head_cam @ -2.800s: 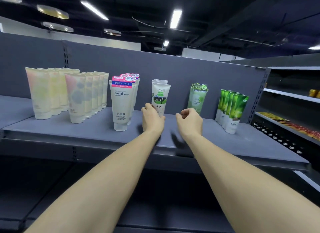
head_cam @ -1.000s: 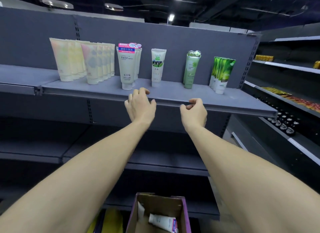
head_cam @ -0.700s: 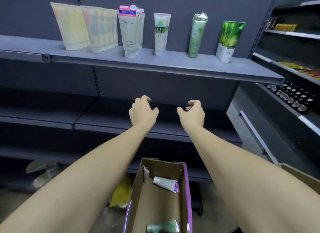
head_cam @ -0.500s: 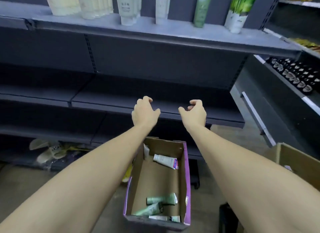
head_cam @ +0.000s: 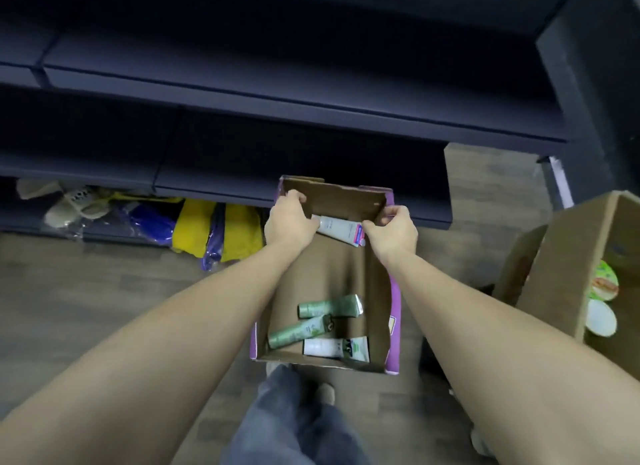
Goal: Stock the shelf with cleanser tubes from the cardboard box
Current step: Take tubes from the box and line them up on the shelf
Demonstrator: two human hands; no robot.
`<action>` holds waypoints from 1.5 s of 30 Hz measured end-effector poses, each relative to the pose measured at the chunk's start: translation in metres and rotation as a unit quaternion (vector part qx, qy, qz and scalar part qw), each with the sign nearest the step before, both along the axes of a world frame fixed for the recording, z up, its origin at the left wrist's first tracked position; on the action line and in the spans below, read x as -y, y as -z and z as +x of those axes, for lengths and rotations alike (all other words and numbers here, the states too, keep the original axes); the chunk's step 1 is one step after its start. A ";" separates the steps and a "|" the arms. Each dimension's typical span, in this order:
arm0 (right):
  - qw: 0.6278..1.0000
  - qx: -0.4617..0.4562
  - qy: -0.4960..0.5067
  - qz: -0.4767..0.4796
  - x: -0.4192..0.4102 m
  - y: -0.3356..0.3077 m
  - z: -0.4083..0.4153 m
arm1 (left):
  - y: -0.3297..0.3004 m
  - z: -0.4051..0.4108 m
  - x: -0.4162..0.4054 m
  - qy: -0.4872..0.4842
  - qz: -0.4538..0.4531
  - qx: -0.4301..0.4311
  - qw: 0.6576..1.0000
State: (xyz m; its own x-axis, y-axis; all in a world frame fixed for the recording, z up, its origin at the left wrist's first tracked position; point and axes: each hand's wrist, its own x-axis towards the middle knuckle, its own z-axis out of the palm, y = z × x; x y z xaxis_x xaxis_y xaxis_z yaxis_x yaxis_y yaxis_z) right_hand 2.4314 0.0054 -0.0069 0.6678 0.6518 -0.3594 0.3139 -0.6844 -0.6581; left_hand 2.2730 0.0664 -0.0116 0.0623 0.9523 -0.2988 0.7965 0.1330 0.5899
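Head view: I saw my left grip (head_cam: 289,219) and right grip (head_cam: 393,231) inside the cardboard box (head_cam: 393,298), fingers curled at either end of the white cleanser tube (head_cam: 337,227); whether either truly grasped it, I could not tell.

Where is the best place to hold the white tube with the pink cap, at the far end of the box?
Probably the bare middle of the white tube, from above. It lies flat and slanted on the box floor between the left hand and right hand, so only its top side is exposed.
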 end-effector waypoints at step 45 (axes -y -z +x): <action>0.910 -0.155 0.115 -0.367 0.032 0.239 -0.055 | 0.264 0.035 -0.013 0.031 -0.190 -0.065 0.979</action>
State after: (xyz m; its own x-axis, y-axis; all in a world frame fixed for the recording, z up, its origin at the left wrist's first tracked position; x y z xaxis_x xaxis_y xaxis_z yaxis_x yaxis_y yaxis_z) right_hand 2.3765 -0.0265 -0.2455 0.5484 0.0169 -0.8360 -0.0153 -0.9994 -0.0302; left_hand 2.3081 0.0792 -0.2752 0.0536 0.7670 -0.6394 0.8750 0.2724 0.4001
